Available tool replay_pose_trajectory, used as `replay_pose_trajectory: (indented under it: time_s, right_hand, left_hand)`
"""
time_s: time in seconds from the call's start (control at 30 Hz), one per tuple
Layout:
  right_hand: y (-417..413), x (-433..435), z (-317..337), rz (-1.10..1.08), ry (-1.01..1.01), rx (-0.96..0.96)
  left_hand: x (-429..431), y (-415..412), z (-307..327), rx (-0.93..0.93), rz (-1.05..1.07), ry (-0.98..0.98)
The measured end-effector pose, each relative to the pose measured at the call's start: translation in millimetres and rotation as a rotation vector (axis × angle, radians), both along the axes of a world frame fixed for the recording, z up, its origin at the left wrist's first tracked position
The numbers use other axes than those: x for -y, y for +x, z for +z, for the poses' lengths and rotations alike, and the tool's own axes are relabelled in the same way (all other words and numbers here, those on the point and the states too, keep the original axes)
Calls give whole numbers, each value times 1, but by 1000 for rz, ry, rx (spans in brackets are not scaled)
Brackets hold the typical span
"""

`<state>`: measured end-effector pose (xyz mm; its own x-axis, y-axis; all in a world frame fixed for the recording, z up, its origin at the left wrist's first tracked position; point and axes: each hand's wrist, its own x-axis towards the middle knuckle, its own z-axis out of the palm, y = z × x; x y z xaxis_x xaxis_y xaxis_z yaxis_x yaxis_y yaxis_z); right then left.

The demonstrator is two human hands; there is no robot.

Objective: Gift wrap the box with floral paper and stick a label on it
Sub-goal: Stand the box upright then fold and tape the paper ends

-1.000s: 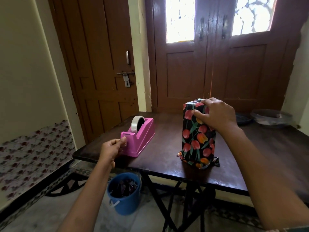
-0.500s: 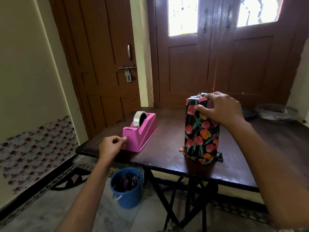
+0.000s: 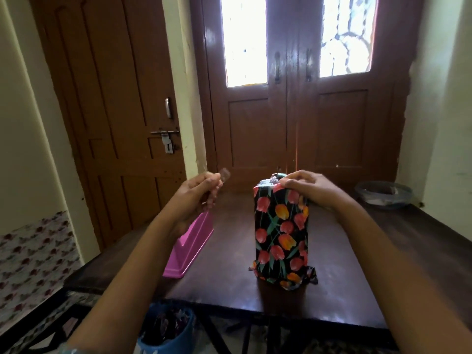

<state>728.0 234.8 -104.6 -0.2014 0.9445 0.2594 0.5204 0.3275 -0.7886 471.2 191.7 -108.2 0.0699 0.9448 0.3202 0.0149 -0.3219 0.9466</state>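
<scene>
The box (image 3: 281, 233), upright near the middle of the desk (image 3: 383, 264) and already sheathed in floral paper, has its top fold gathered but apparently not yet taped — and no label shows on it. The right hand (image 3: 309, 187) curls over that top, pinning the fold; the left hand (image 3: 198, 192), raised above the pink tape dispenser (image 3: 190, 247) near the desk's left edge, pinches a strip of clear tape (image 3: 224, 173).

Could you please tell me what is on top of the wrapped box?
The right hand grips the gathered paper folds atop the wrapped box; whatever lies under it is hidden. The left hand holds a tape strip apart.
</scene>
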Motion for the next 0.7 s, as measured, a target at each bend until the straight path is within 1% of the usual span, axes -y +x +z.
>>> replay_pose_trajectory:
  time_s: [0.13,0.3,0.37,0.47,0.7]
  right_hand:
    - [2,0,-6,38,-17,-91]
    - [1,5,-10,52,-32,-214]
    - [-1,7,-10,54,-38,-247]
    - [-2,9,-10,57,-45,-290]
    - [-2,12,-10,64,-68,-317]
  left_hand:
    - [-40,50,41,-199,-277,21]
    - [-81,79,66,-586,-437,-80]
    - [-93,78,66,-665,-490,-153]
    - [-101,79,68,-726,-519,-209]
    - [-103,92,80,-995,-463,-194]
